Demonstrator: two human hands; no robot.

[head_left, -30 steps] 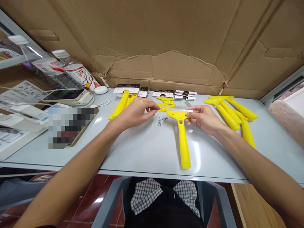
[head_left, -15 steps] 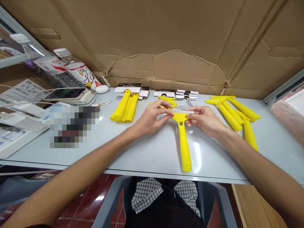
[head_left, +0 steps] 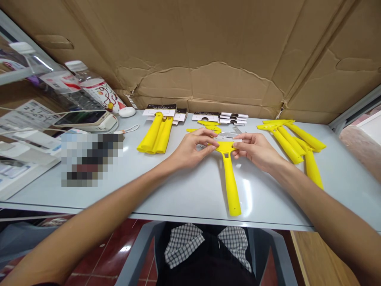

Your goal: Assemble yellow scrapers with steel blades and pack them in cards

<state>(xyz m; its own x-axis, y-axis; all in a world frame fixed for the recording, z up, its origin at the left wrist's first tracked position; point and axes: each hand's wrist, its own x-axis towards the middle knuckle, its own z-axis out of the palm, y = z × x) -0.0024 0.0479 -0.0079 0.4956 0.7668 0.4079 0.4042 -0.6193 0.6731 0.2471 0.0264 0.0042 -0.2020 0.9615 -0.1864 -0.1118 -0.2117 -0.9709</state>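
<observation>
Centrally, in the head-worn view, a bright yellow scraper-like tool (head_left: 232,180) is held over the pale grey surface (head_left: 178,194), its rounded handle pointing toward the person. The smooth handle has a small dark hole near its end and a rectangular opening just below the flared head. A thin, silvery strip (head_left: 229,140) runs along the head's far edge, its ends partly hidden by fingers. Whether the handle touches the surface is impossible to tell.

Both bare forearms slant in from the lower corners and meet at the head. The left hand (head_left: 195,149) has its grip clamped on the head's left corner, thumb nearest the person and fingers bent beyond it. The right hand (head_left: 253,149) has its grip clamped on the right corner, thumb pressed near the edge, the lower fingers curled beneath.
</observation>
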